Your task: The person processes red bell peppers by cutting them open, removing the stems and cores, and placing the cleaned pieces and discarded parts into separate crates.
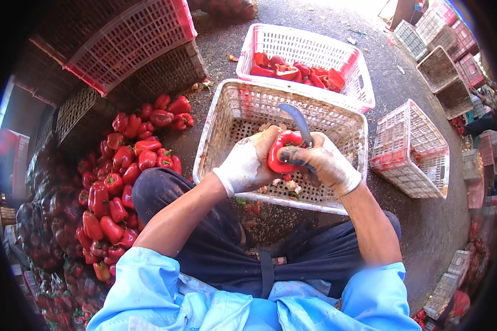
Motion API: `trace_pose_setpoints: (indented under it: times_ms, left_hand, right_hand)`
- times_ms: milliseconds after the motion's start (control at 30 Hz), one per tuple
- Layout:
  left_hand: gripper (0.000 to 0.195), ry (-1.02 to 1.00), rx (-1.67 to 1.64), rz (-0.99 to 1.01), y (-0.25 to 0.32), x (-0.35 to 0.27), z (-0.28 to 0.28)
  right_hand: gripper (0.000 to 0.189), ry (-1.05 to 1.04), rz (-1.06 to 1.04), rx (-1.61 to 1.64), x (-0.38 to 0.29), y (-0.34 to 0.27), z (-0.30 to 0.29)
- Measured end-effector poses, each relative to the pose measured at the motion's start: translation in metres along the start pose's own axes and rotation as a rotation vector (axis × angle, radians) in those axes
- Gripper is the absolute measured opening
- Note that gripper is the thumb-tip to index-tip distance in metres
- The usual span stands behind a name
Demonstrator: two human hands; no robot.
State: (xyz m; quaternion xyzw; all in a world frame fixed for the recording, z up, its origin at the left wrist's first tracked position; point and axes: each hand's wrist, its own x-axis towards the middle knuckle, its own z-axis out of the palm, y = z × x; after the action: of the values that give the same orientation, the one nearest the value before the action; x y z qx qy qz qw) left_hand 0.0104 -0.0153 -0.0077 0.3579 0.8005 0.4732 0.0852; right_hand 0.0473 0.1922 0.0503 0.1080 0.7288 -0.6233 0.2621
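Observation:
Both my hands wear stained white knit gloves and meet over a dirty white plastic crate (215, 111). My left hand (254, 157) grips a red bell pepper (282, 153) from its left side. In my right hand (325, 161) is a knife with a curved, hooked blade (295, 118); its handle is hidden in the fist. The blade's base lies against the pepper's right side, and its tip curves up and to the left. My right thumb presses on the pepper's front. Pale pepper cores (293, 187) and scraps lie on the crate's floor below.
Just beyond, a white and pink crate (306, 39) holds cut red pepper pieces (298, 73). Whole red peppers (122, 157) are heaped left of my knee, beside filled net bags (45, 215). Stacked crates (136, 41) rise at upper left. Another crate (410, 149) lies tipped at right; a person's leg (482, 124) shows beyond.

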Motion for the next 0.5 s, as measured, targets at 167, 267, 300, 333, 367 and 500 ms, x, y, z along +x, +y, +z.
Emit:
trace_pose_setpoints:
  times_ms: [167, 267, 300, 333, 367, 500]
  left_hand:
    - [0.055, 0.037, 0.105, -0.015, -0.004, 0.002, 0.003]
    - [0.052, 0.058, 0.138, -0.028, -0.004, 0.002, 0.003]
    - [0.051, 0.065, 0.146, -0.032, -0.004, 0.002, 0.003]
    - [0.05, 0.065, 0.157, -0.036, -0.004, 0.001, 0.004]
    - [0.049, 0.064, 0.168, -0.039, -0.006, 0.0, 0.005]
    - [0.046, 0.068, 0.161, -0.067, -0.006, -0.001, 0.008]
  right_hand:
    - [0.035, 0.065, -0.345, -0.078, 0.013, 0.019, 0.002]
    - [0.038, 0.104, -0.382, -0.151, 0.011, 0.017, 0.004]
    - [0.039, 0.119, -0.371, -0.171, 0.01, 0.015, 0.005]
    - [0.04, 0.131, -0.381, -0.181, 0.008, 0.014, 0.007]
    - [0.041, 0.143, -0.391, -0.191, 0.007, 0.014, 0.008]
    - [0.035, 0.204, -0.489, -0.22, 0.008, 0.017, 0.013]
